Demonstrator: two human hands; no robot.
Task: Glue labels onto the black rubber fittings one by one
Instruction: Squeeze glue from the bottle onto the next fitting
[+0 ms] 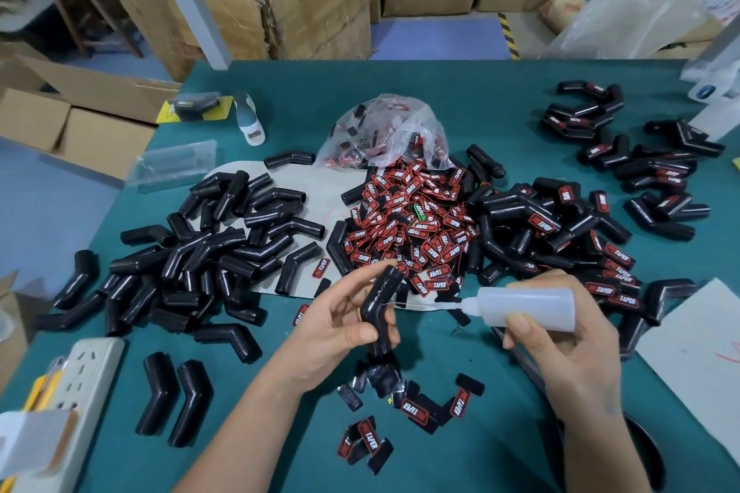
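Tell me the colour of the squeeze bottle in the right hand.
Translucent white, with a thin white nozzle; the bottle shows in the head view.

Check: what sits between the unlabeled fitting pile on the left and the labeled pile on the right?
Head view: the heap of red-and-black labels, spilling from a clear plastic bag, lies between the unlabeled fittings and labeled fittings.

My left hand [336,326] at lower centre of the frame, fingers curled round a fitting [378,308], my right hand [568,336] at lower right, gripping a bottle [524,308], forearms bare.
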